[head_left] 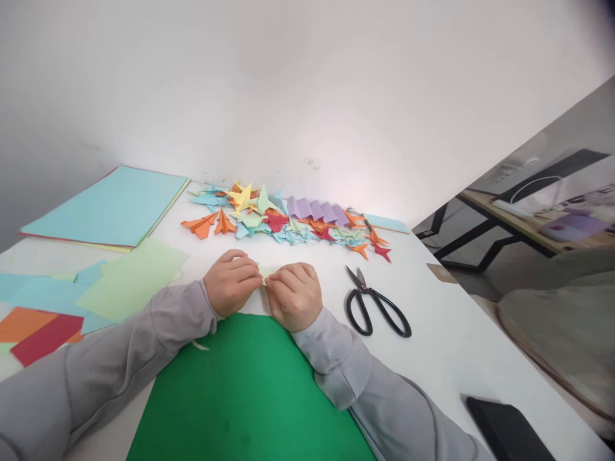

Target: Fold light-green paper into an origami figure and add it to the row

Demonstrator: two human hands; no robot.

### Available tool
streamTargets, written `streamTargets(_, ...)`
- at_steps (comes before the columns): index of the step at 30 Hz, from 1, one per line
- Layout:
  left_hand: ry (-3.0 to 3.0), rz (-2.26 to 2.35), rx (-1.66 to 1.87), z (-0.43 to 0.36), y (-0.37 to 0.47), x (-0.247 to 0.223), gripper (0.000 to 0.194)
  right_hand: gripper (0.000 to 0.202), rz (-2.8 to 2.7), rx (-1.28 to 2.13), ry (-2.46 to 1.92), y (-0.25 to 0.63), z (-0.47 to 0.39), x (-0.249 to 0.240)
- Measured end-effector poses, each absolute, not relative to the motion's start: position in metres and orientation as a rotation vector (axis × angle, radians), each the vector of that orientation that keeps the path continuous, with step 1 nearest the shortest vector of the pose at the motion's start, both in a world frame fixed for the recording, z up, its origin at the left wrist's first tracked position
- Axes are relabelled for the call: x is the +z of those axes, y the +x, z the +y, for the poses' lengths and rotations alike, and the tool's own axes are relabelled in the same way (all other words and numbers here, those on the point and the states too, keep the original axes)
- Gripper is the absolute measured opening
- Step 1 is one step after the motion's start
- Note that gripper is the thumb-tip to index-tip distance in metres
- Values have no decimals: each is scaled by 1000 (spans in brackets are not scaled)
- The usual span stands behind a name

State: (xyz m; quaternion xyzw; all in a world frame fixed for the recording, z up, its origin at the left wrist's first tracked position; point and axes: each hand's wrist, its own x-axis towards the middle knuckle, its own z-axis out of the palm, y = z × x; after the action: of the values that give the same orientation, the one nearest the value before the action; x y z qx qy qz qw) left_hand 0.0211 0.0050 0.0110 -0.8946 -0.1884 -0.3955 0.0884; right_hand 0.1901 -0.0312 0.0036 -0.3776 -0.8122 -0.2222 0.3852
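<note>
Between my fingertips is a small piece of pale yellow-green paper (264, 271), mostly hidden by the fingers. My left hand (234, 282) pinches its left side, and my right hand (294, 294) pinches its right side. Both hands are closed and close together, just beyond the far edge of a green sheet (245, 390). Past them lies a heap of small folded paper shapes in several colours, among them a yellow one (243, 196), a red one (276, 221) and an orange one (199, 225). A purple pleated strip (317, 210) rests on the heap.
Black-handled scissors (369, 301) lie right of my right hand, blades pointing away. Loose coloured paper pieces, including a light green sheet (134, 278), spread at left. Behind them is a stack of large blue sheets (110, 205). A black flat object (507, 426) sits near right.
</note>
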Motion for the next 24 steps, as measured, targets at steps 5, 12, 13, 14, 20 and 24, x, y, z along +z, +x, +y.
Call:
streamTargets(5,-2522,-537,-1237,9,19,16,8,10,-2009,-556,-948,191,-32,5)
streamTargets(12,-2521,-503,-1230,10,20,14,10,7,-2094,-502,-902,188,-34,9)
streamTargets(13,-2526,-492,-1220,9,20,14,10,8,-2107,-506,-883,188,-34,9)
streamTargets(14,-2530,-484,-1212,9,21,14,10,9,-2114,-511,-869,188,-34,8)
streamTargets(20,-2502,-504,-1265,9,21,15,8,15,-2076,-552,-900,190,-33,7)
streamTargets(24,-2501,-486,-1273,9,21,14,10,10,-2062,-526,-917,191,-32,9)
